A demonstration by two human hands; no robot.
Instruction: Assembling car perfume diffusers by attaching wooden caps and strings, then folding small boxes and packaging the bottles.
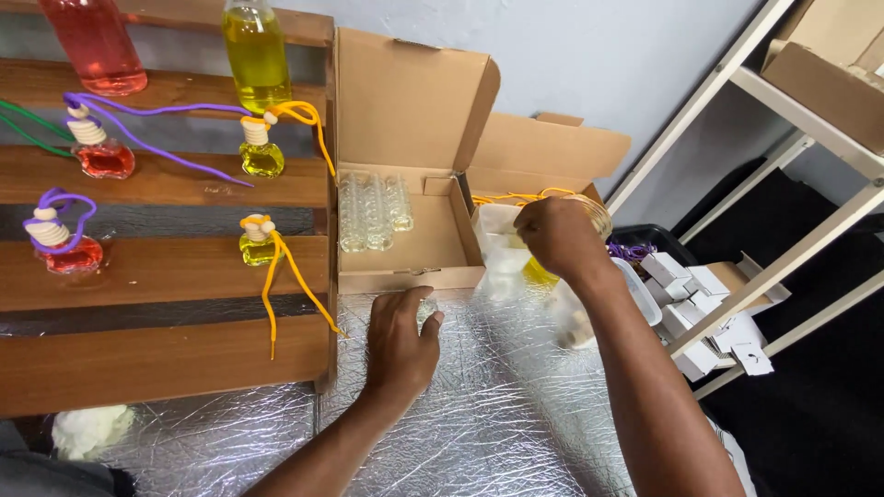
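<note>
Head view: one camera looks down over a foil-covered bench (479, 414).
Left hand: the left hand (401, 345) rests on the foil just near of the open cardboard box (405, 244), fingers curled round a small clear glass bottle (427, 311) pinched between thumb and fingertips.
Right hand: the right hand (557, 235) hovers to the right of that box, fingers bunched together over a clear plastic bag (502, 248); what it pinches cannot be told, though a small bottle of yellow liquid (539, 273) shows just below the wrist.
Box contents: rows of empty clear bottles (373, 212) stand at the far left of the open cardboard box.
Second box: another cardboard box (543, 152) stands open behind the right hand, with orange cord (516, 196) on its edge.
Wooden rack: at left, a stepped wooden rack (157, 267) carries small red-filled bottles (103, 158) with purple cords and yellow-filled bottles (262, 156) with orange cords.
Far shelf: a tall red bottle (97, 41) and a tall yellow bottle (256, 55) stand on the top step.
Right side: small white cartons (700, 299) lie heaped by a metal shelf frame (783, 267).
</note>
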